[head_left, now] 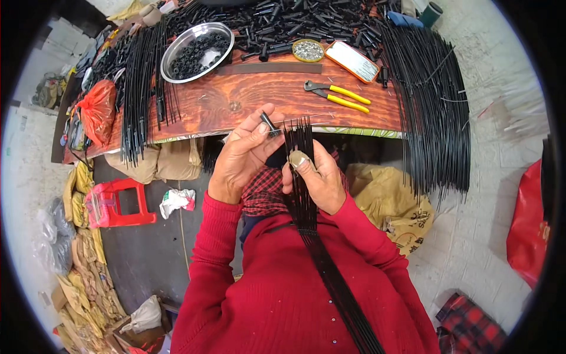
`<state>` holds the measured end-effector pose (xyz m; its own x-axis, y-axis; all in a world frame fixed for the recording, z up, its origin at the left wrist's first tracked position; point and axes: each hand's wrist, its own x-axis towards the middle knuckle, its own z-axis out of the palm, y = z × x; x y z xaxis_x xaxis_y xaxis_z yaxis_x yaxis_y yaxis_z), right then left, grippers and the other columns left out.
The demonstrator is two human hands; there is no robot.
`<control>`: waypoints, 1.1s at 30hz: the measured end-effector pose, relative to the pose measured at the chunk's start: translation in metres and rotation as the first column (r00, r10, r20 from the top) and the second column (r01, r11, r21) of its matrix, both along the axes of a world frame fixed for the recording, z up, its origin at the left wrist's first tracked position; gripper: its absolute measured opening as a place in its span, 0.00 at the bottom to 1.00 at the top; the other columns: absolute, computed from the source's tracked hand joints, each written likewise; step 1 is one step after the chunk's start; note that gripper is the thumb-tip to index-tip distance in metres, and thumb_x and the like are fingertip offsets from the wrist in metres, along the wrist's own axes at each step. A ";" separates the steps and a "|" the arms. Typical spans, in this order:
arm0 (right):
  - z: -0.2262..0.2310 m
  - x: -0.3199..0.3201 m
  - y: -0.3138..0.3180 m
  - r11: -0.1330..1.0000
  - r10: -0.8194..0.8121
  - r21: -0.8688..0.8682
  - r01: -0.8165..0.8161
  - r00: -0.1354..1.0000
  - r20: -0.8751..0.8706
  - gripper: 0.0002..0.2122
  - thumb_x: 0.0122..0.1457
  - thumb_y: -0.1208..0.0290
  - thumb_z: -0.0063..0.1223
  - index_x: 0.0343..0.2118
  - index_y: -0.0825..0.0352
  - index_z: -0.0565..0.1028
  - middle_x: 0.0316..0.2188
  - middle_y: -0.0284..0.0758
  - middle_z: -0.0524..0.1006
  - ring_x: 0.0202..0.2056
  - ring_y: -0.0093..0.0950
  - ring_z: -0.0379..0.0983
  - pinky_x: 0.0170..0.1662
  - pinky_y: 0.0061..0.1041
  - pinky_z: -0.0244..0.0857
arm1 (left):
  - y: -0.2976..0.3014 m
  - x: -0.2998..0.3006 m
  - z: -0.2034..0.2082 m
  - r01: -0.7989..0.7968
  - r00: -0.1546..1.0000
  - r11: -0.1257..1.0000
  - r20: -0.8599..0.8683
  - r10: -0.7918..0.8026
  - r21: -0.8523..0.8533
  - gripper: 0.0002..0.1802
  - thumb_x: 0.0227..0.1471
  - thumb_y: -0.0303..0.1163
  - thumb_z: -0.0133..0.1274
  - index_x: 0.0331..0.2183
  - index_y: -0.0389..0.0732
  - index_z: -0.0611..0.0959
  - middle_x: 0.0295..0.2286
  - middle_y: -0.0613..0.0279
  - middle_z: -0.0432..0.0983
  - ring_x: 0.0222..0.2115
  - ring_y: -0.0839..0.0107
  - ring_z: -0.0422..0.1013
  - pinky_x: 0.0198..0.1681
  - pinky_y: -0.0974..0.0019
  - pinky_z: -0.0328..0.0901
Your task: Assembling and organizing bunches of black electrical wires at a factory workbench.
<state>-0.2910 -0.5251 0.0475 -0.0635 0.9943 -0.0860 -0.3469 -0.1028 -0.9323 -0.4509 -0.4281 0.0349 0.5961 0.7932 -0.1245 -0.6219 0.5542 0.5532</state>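
Observation:
My left hand (pixel 246 147) pinches a short black tubular piece (pixel 267 121) between thumb and fingers. A thin pale wire (pixel 272 131) crosses by the thumb and the lower end of that piece. Close by on its right, my right hand (pixel 320 177) is closed around a flat bundle of thin black rods (pixel 302 203). The rods' tips stand up above the fingers, and their lower length runs down over my red sweater. A worn tan wrap (pixel 298 158) covers the right thumb.
On the wooden table (pixel 247 94) lie yellow-handled pliers (pixel 339 96). A steel bowl of black rings (pixel 197 53), a round dish of small metal bits (pixel 308 51) and a tray of pins (pixel 352 61) stand behind. Rod bundles (pixel 430 106) hang over the right edge. A red stool (pixel 124 203) stands left.

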 end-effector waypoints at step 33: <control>-0.016 -0.006 0.026 0.998 0.068 0.016 -0.068 0.998 0.005 0.16 0.67 0.61 0.43 0.48 0.70 0.64 0.23 0.35 0.72 0.22 0.22 0.70 0.29 0.20 0.67 | 0.030 -0.002 -0.010 -0.051 0.991 0.999 -0.125 0.049 -0.010 0.23 0.55 0.30 0.57 0.52 0.37 0.74 0.36 0.62 0.79 0.35 0.76 0.75 0.38 0.74 0.70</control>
